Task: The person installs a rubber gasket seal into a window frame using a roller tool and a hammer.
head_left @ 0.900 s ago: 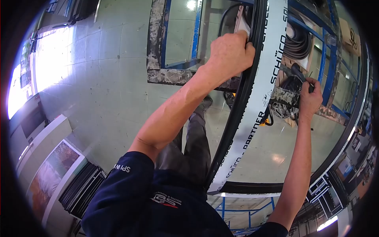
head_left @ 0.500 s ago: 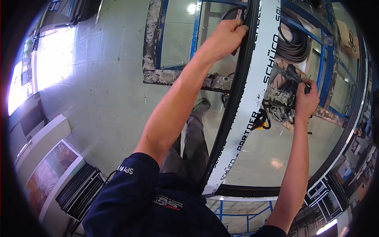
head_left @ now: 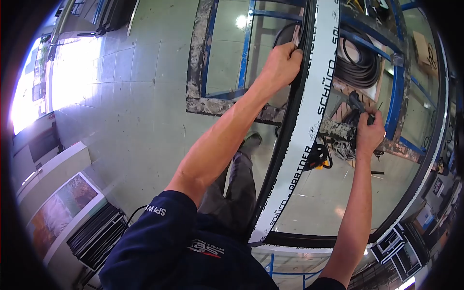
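Observation:
A long profile (head_left: 316, 96) in white printed film, with black edges, runs up the view as one side of a large frame with glass-like see-through space. My left hand (head_left: 282, 67) is closed at its left black edge, thumb and fingers pinched on a black rubber gasket (head_left: 281, 33) that loops up beyond the knuckles. My right hand (head_left: 370, 133) is over the frame's opening, fingertips pinched together. A dark, handle-like object (head_left: 356, 102) overlaps the fingertips; I cannot tell whether they grip it.
Below the frame stands a blue and worn metal trestle (head_left: 234, 105). Coiled black rubber strip (head_left: 357, 72) lies in a box seen through the opening, with tangled cable (head_left: 344, 147) nearby. Stacked dark profiles (head_left: 96, 234) and a picture panel (head_left: 65, 210) lie at the lower left.
Both hands have come lower in the view, the left further along the profile's edge toward me. The whole scene has shifted slightly downward too.

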The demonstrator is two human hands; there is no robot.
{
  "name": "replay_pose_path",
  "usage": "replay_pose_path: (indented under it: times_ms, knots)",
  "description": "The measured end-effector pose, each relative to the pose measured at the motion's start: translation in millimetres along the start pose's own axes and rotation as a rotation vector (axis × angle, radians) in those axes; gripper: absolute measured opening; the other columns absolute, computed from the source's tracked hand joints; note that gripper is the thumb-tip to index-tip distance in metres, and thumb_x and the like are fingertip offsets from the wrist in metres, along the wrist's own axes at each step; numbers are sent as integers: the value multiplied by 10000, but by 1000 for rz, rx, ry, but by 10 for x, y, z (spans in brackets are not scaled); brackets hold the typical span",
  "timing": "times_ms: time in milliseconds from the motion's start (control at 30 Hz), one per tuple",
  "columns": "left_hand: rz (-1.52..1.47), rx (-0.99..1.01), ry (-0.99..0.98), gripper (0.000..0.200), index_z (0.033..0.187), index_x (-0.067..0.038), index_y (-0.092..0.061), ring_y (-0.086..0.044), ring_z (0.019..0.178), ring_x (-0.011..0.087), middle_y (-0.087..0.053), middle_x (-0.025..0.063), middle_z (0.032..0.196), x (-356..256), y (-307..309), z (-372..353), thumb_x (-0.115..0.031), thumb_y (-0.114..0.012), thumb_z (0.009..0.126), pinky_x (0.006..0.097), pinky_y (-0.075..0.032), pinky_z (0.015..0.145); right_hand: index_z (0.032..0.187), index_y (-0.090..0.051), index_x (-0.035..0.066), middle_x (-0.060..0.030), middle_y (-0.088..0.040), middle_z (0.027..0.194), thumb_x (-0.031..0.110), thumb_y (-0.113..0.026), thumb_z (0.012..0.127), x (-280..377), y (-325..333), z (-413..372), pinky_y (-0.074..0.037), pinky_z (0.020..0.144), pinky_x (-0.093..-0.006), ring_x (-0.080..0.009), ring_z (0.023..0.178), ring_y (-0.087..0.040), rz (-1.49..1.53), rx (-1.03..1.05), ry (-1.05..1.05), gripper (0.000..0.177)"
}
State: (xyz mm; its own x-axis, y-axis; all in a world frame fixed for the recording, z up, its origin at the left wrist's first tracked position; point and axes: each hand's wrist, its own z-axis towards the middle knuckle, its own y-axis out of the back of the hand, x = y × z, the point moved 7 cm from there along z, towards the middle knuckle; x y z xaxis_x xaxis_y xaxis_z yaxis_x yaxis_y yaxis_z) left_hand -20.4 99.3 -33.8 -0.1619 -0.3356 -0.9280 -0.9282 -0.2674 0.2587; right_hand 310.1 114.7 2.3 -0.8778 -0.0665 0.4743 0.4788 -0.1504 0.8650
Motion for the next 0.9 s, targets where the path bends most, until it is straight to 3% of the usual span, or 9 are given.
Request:
replay_pose_path:
  times_ms: [67,167,267,367,600,833,900]
  knots:
    - [-25,31,-14,290,921,27,-654,-443,536,77,-538,0,619,60,-31,52,-204,-519,1034,307,-367,486,977,-716,57,-146,-733,894,174,-668,835,-28,-7,8,-533,783,-387,-326,825,-707,0,14,-33,190]
    - [-75,51,-7,291,899,27,-631,-432,535,74,-516,-12,611,70,-43,69,-203,-516,1034,308,-360,484,981,-713,55,-139,-736,911,175,-672,837,-47,-28,-15,-534,786,-386,-321,836,-709,13,30,-43,192]
    - [-45,9,30,329,893,75,-644,-628,689,377,-643,274,749,81,-43,53,-232,-552,966,469,-494,691,985,-711,55,-135,-738,928,179,-673,840,-64,-42,-7,-535,786,-386,-320,844,-711,29,21,-28,194]
    - [88,-35,-24,317,891,74,-642,-620,683,391,-625,285,742,-30,1,29,-224,-559,958,469,-488,683,983,-711,61,-133,-736,934,179,-671,842,-51,-38,7,-538,785,-394,-330,849,-710,3,18,-34,188]
    - [-93,48,87,317,871,80,-614,-602,670,395,-614,294,758,-49,6,104,-213,-555,976,481,-462,672,963,-707,71,-125,-726,907,158,-661,833,24,3,17,-541,749,-415,-342,815,-702,-18,-9,-1,162]
    - [80,-46,28,306,862,75,-573,-588,685,440,-605,301,753,-122,-12,87,-203,-550,988,476,-460,669,975,-709,75,-117,-728,913,146,-658,844,48,-6,23,-545,750,-403,-337,815,-707,-2,1,-13,157]
    - [-6,-2,28,322,827,54,-547,-481,620,245,-516,168,655,-85,1,77,-210,-535,1010,409,-402,585,972,-711,80,-115,-728,911,144,-659,841,-6,-29,8,-546,747,-406,-338,817,-707,-9,-15,-10,155]
